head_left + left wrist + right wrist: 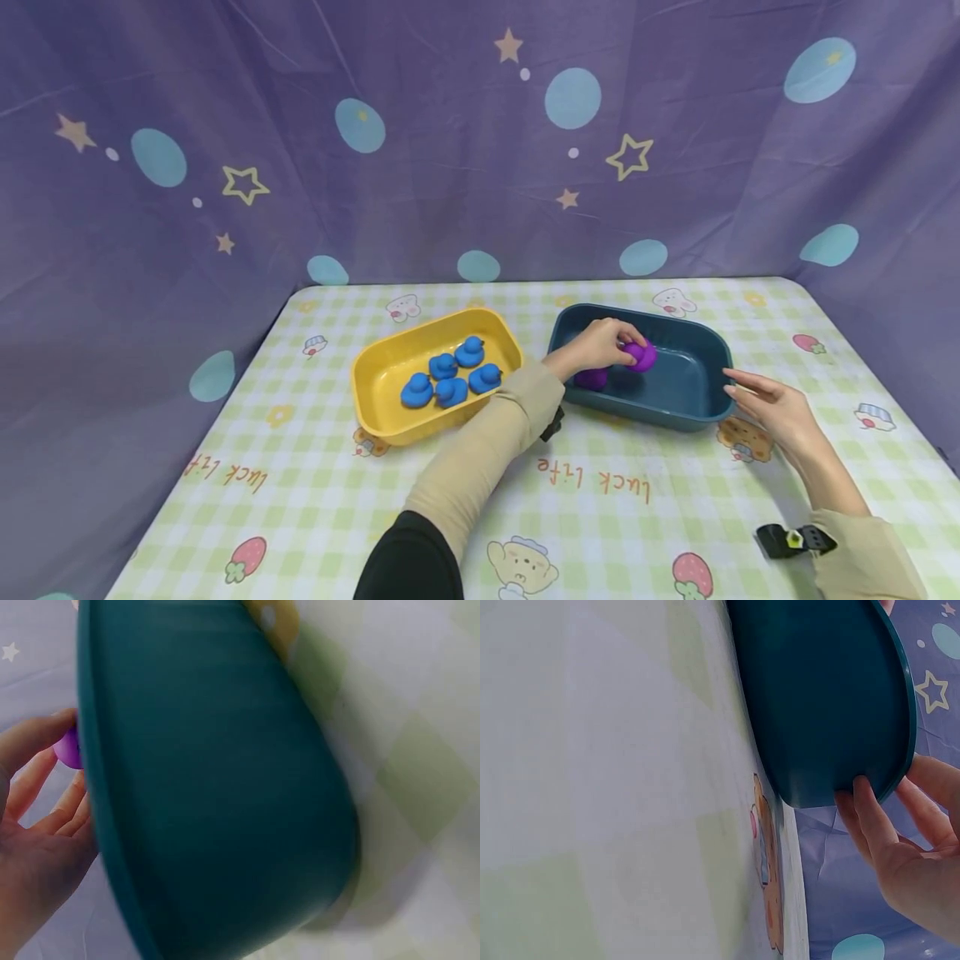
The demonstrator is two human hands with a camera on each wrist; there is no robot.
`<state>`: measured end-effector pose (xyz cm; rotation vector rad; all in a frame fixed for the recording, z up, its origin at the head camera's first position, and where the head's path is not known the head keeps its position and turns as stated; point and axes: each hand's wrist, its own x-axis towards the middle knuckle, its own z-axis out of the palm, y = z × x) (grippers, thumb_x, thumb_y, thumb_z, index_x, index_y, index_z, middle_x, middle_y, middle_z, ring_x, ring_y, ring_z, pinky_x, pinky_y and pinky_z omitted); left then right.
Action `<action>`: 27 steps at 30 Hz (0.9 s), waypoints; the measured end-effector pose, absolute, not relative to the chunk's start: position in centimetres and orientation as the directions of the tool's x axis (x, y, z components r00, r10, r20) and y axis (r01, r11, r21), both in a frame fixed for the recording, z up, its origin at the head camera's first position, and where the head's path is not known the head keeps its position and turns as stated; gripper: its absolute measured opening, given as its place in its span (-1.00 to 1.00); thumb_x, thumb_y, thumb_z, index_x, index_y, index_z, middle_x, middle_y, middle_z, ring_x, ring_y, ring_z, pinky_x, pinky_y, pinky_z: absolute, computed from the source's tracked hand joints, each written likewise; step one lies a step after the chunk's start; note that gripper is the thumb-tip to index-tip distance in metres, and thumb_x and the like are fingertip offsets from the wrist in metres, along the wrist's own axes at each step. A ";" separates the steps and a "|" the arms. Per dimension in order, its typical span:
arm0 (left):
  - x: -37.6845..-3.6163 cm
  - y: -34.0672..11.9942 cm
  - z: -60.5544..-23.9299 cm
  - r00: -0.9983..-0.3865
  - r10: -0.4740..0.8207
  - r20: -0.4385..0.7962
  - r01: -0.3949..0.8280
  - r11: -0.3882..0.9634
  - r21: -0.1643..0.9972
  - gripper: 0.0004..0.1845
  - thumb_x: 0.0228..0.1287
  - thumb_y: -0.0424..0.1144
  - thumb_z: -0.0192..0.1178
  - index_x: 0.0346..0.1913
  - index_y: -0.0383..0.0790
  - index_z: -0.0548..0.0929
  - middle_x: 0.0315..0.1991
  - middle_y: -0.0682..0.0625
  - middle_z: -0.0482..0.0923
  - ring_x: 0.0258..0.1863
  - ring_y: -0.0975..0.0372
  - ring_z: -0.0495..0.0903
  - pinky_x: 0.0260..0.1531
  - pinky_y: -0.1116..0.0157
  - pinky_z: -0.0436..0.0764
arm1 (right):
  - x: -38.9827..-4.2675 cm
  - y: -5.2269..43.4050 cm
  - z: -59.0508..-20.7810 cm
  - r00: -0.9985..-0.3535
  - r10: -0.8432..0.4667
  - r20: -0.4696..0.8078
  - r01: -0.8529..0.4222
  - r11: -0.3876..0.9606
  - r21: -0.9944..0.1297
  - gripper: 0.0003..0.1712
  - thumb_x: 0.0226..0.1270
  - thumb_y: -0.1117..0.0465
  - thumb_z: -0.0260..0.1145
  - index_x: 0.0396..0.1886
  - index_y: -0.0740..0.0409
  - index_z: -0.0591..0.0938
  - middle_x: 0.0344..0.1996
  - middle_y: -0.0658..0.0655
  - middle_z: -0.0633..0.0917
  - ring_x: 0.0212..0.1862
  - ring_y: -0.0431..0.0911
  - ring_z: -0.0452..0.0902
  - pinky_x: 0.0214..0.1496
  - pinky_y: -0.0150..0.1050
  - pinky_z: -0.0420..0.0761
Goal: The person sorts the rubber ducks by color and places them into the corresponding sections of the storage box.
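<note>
My left hand (603,342) reaches into the dark teal tub (675,414) and pinches a purple toy duck (642,357) between thumb and fingers. Another purple duck (591,380) lies in the tub beneath that hand, partly covered. In the left wrist view the tub's wall (217,772) hides most of the held duck (68,750). At the tub's right end is my right hand (776,408), its fingers extended and spread loosely. The right wrist view has those fingertips (861,787) at the tub's outer wall and rim.
A yellow tub (362,392) stands left of the teal one, with several blue toy ducks (452,392) inside. My left forearm (480,458) crosses over its near right corner. A checked cloth (315,517) covers the table, and a purple curtain (450,167) hangs behind it.
</note>
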<state>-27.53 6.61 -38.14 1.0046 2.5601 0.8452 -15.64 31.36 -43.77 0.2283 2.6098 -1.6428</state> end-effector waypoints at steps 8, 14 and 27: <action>-27.9 7.4 -39.0 -0.744 0.668 -0.002 0.547 0.612 0.571 -0.71 0.07 -0.32 0.29 -0.09 -0.16 0.66 -0.11 -0.03 0.64 -0.10 0.30 0.57 -0.18 0.60 0.42 | -15.4 31.3 -43.4 -0.991 0.081 -0.103 0.127 0.416 -0.900 -0.32 0.27 -0.11 0.13 0.31 0.12 0.32 0.27 0.17 0.32 -0.20 -0.69 0.35 -0.15 -0.58 0.51; -28.0 7.5 -39.5 -0.754 0.657 -0.022 0.529 0.626 0.573 -0.71 0.07 -0.32 0.30 -0.09 -0.17 0.66 -0.10 -0.03 0.64 -0.06 0.27 0.56 -0.11 0.58 0.42 | -15.4 31.3 -43.4 -0.991 0.084 -0.106 0.132 0.425 -0.896 -0.31 0.28 -0.12 0.12 0.31 0.12 0.32 0.31 0.27 0.25 -0.20 -0.70 0.33 -0.15 -0.58 0.51; -28.6 7.5 -40.2 -0.770 0.638 -0.023 0.520 0.647 0.558 -0.70 0.07 -0.28 0.31 -0.07 -0.16 0.67 -0.09 -0.02 0.64 -0.04 0.27 0.55 -0.06 0.54 0.42 | -15.5 31.2 -43.4 -0.988 0.089 -0.125 0.151 0.419 -0.895 -0.31 0.26 -0.14 0.12 0.31 0.10 0.32 0.33 0.31 0.20 -0.21 -0.71 0.33 -0.15 -0.57 0.51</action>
